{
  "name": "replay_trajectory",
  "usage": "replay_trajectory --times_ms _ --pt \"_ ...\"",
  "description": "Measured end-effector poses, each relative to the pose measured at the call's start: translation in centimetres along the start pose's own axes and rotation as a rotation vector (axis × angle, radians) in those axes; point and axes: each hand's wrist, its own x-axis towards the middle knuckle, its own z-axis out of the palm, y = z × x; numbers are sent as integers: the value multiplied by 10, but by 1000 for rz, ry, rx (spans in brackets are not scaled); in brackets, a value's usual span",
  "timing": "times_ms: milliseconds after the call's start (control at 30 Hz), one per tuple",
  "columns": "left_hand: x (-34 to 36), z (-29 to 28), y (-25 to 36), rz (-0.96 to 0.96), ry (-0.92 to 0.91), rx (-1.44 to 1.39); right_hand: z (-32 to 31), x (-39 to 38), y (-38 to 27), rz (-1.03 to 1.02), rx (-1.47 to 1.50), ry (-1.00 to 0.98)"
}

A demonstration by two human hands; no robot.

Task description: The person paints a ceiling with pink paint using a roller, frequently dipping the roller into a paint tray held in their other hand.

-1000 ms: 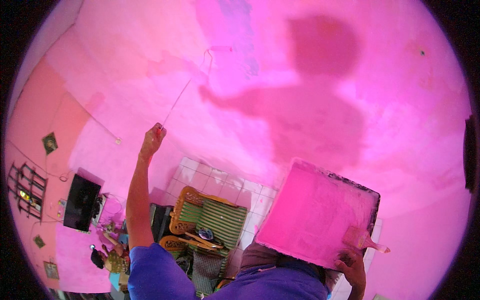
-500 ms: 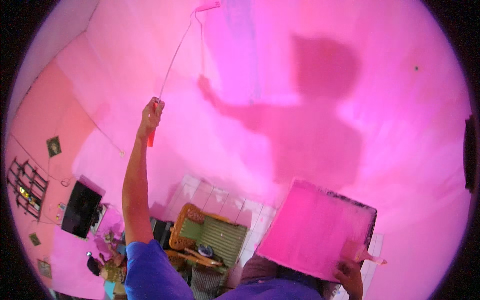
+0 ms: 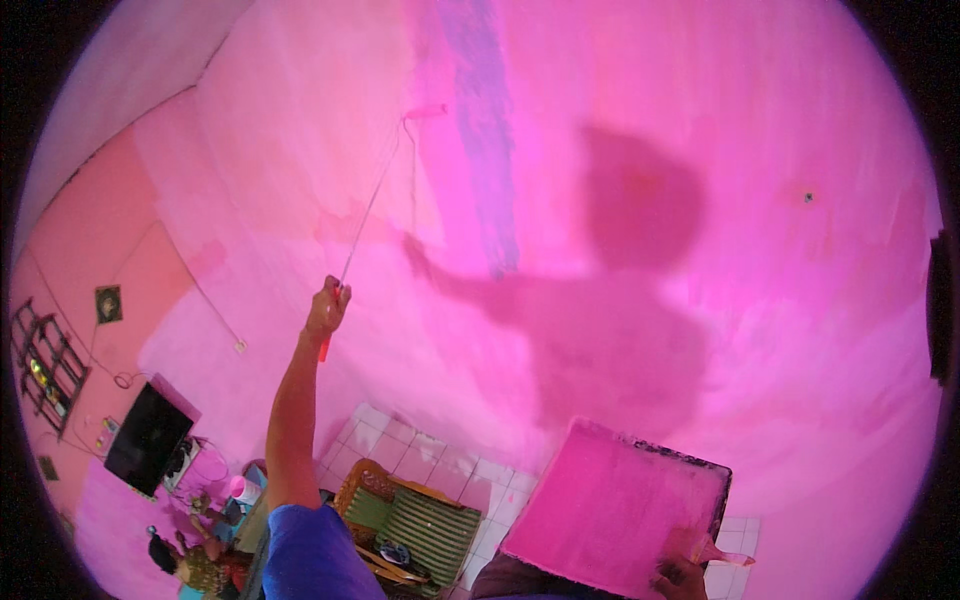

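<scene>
My left hand [image 3: 328, 308], on the raised and outstretched left arm, is closed round the orange handle of a paint roller [image 3: 425, 112]. Its long thin wire frame reaches up to a pink roller head at the wall [image 3: 330, 130], left of a bluish-purple strip [image 3: 480, 130]. At the lower right my right hand [image 3: 682, 578] grips the near right edge of a dark-rimmed paint tray [image 3: 610, 500] coated in pink paint. A paintbrush [image 3: 728, 555] lies at the tray's right corner beside that hand, its handle sticking out over the rim. Whether my fingers also touch the brush is unclear.
A wooden chair [image 3: 428, 525] with green striped cushions stands below on the white tiled floor [image 3: 400, 440]. Lower left are a black television [image 3: 150, 437], a wall rack [image 3: 45, 370] and another person [image 3: 190, 565]. My shadow [image 3: 620, 300] falls across the wall.
The view has tilted upward, so wall, chair and tray sit lower in it. Against the wall, the roller head has come down slightly. Both hands keep their holds.
</scene>
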Motion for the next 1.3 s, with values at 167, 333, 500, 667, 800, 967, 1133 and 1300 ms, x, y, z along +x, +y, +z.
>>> replay_trajectory --times_ms 167,333,500,667,800,967,1133,1300 --pt "31 -25 0 -155 -80 -77 -7 3 5 -16 28 -43" --pt "126 -72 13 -34 -7 57 -4 8 -20 -33 33 -9" --pt "121 -62 4 -9 37 78 5 14 -21 3 89 -35" --pt "43 -23 -18 -49 35 19 3 14 -10 -22 -34 -18" --pt "78 -41 4 -74 56 109 -12 7 -28 -21 -132 -27" --pt "190 -93 23 -58 111 195 -2 18 -22 -84 -57 -11" --pt "239 -101 21 -2 176 207 6 18 -44 -74 -72 -63" --pt "146 -38 -11 19 144 229 7 12 -41 -19 -93 -34"
